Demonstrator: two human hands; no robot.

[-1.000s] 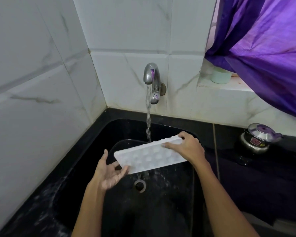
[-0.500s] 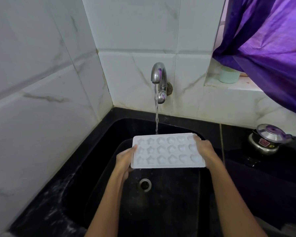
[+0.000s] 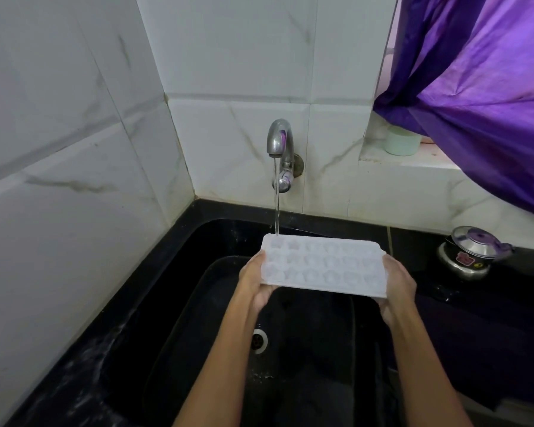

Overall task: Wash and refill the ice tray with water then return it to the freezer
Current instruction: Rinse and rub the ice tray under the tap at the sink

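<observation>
Both hands hold the white ice tray (image 3: 322, 266) over the black sink (image 3: 198, 303), cavities facing up. The left hand (image 3: 255, 280) grips the tray's left short end, fingers curled underneath and thumb along the edge; the right hand (image 3: 396, 285) grips the right end in the same way. Holding it by both ends probably keeps the tray close to level, so that water can settle in the star-shaped cavities instead of running off one side.

The tap (image 3: 279, 143) on the far tiled wall is running, and its thin stream (image 3: 276, 211) lands at the tray's far left corner. That placement suggests the filling starts at one end, with the tray to be slid along under the stream so each row takes its share. Whether any cavity is full yet is too faint to tell.

The drain (image 3: 258, 340) lies below, nearer than the tray. On the dark table to the right stands a small steel lidded pot (image 3: 469, 254), well apart from the tray. A pale green cup (image 3: 403, 143) sits on the far window ledge, beside the purple curtain (image 3: 481, 103).
</observation>
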